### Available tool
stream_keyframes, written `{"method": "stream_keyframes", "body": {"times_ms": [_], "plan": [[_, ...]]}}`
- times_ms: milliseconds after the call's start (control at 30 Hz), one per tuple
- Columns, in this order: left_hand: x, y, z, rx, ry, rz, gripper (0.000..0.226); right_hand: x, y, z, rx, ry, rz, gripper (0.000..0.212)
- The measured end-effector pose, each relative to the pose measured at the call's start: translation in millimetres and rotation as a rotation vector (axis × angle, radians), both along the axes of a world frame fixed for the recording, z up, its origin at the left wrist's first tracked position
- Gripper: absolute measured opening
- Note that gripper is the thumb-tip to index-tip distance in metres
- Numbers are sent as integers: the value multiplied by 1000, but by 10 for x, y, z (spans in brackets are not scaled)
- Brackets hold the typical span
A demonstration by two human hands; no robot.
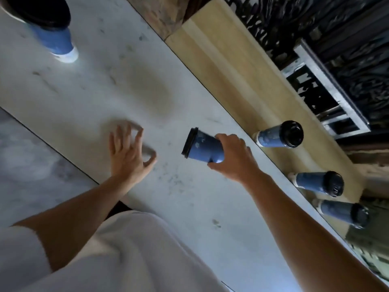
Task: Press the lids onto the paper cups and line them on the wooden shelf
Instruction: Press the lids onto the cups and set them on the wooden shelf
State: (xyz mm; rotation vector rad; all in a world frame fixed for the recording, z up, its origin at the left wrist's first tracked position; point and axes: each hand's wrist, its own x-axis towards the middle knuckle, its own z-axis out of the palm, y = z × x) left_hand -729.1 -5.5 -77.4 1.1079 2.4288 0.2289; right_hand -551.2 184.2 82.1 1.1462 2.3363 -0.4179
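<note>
My right hand (233,157) grips a blue paper cup (202,149) with a black lid, held tilted above the white marble counter (105,85). My left hand (128,152) hovers over the counter with fingers spread and holds nothing. Three lidded blue cups (277,137) (317,183) (343,212) stand in a row on the light wooden shelf (227,60) to the right. Another blue cup with a black lid (52,24) stands on the counter at the top left.
The wooden shelf runs along the counter's far edge, with bare board left of the row of cups. Behind it are a dark ornate metal grille (347,39) and a white frame (328,87). My white shirt (126,260) fills the bottom of the view.
</note>
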Motion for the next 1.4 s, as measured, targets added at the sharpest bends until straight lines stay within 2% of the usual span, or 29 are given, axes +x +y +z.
{"method": "stream_keyframes", "body": {"times_ms": [167,300,400,600,733,900,1133,1400], "plan": [[64,0,-145,64,75,31,95,-12,424,400,246,-370,414,55],[70,-2,-146,111,83,60,90,11,598,735,392,-674,472,57],[98,-4,-153,143,89,80,89,-24,681,865,444,-770,507,57],[108,17,-126,164,84,126,88,-256,659,1026,500,-751,580,59],[108,26,-112,154,77,130,87,-487,553,1054,372,-688,501,56],[103,48,-125,138,80,155,83,-732,509,1009,465,-609,627,54],[108,44,-141,136,87,162,79,-812,506,1010,388,-646,554,59],[92,54,-163,129,84,155,77,-787,495,1024,317,-626,484,55]]}}
